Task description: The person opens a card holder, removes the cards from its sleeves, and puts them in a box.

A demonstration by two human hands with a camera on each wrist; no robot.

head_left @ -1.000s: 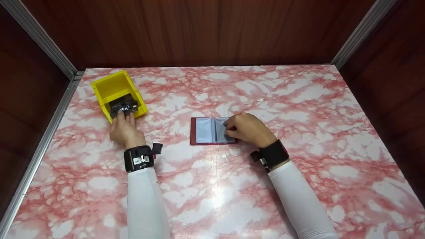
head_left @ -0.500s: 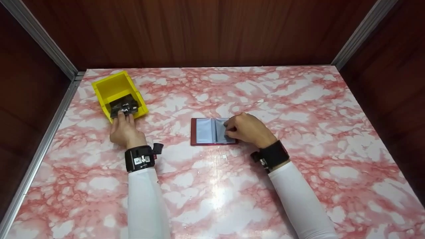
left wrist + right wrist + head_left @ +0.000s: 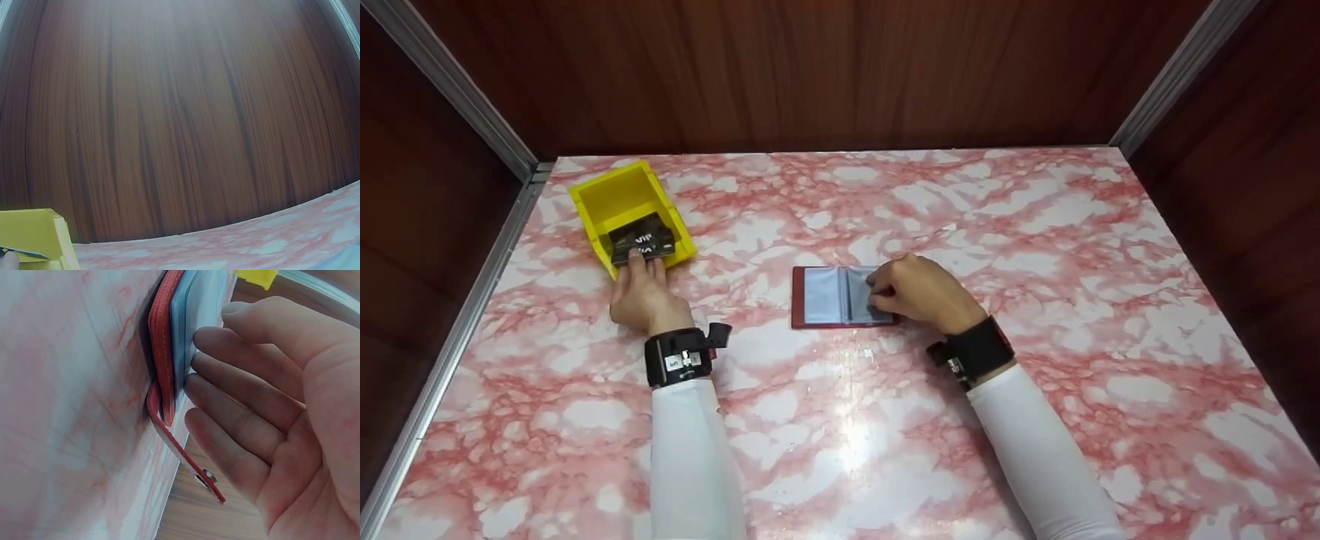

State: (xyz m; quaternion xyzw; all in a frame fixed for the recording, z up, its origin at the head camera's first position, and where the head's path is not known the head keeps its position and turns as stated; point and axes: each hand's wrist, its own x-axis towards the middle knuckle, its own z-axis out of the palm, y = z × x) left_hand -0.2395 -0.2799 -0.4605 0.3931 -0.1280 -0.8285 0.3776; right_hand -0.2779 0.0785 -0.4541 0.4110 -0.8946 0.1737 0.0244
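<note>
A yellow bin [image 3: 619,191] at the back left holds several black cards [image 3: 641,225] with VIP lettering. At its near rim my left hand [image 3: 645,300] holds the near edge of the top card [image 3: 649,250], fingertips on it. The left wrist view catches only a fingertip [image 3: 8,261] at the card's edge. A red card holder [image 3: 798,298] lies spread flat at mid-table, showing clear plastic pockets [image 3: 822,295]. My right hand [image 3: 926,294] rests its loosely bent fingertips on the right-hand page, thumb apart from the fingers in the right wrist view.
A red strap with a metal snap [image 3: 209,477] sticks out from the card holder's side. Dark wood-grain panels [image 3: 840,75] wall the back and both sides of the marbled pink-and-white table [image 3: 960,195].
The top card has slid and tilted slightly under my left fingers, so more VIP lettering on the card beneath shows. My right hand and the card holder stay in place.
</note>
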